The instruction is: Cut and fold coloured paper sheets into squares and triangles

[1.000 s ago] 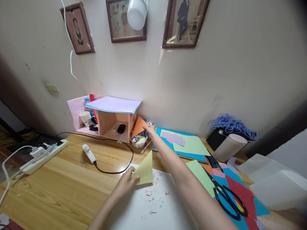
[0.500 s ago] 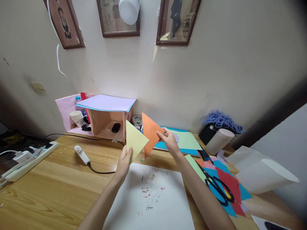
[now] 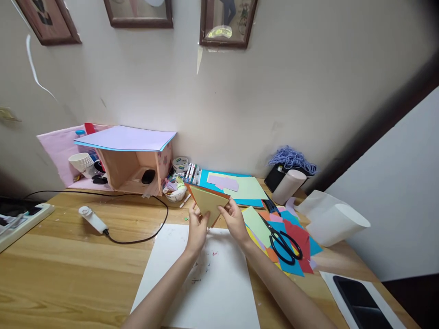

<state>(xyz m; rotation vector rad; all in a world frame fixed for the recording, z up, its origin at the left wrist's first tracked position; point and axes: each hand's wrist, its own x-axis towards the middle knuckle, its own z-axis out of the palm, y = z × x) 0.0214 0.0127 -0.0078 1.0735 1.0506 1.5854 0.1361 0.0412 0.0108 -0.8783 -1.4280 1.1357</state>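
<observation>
Held above the white sheet [image 3: 219, 283] is a yellow paper triangle [image 3: 206, 203], laid over an orange paper triangle [image 3: 224, 195] whose edges show along the top and right. My left hand [image 3: 198, 228] pinches the pair near the lower left, thumb on the yellow face. On the right side, my right hand [image 3: 235, 221] grips both triangles between thumb and fingers. One point of the triangles faces down toward the sheet, which carries small coloured marks.
Black-handled scissors [image 3: 284, 242] lie on coloured paper scraps [image 3: 303, 233] at the right. Behind stand a cardboard box [image 3: 126, 169], a small tub of scraps [image 3: 174, 189] and stacked coloured sheets [image 3: 254, 187]. A corded white device [image 3: 92, 220] lies at left, a phone [image 3: 360, 301] at lower right.
The two triangles, apart before with one in each hand, are now together, yellow over orange, with both hands on them. The view has shifted right and downward.
</observation>
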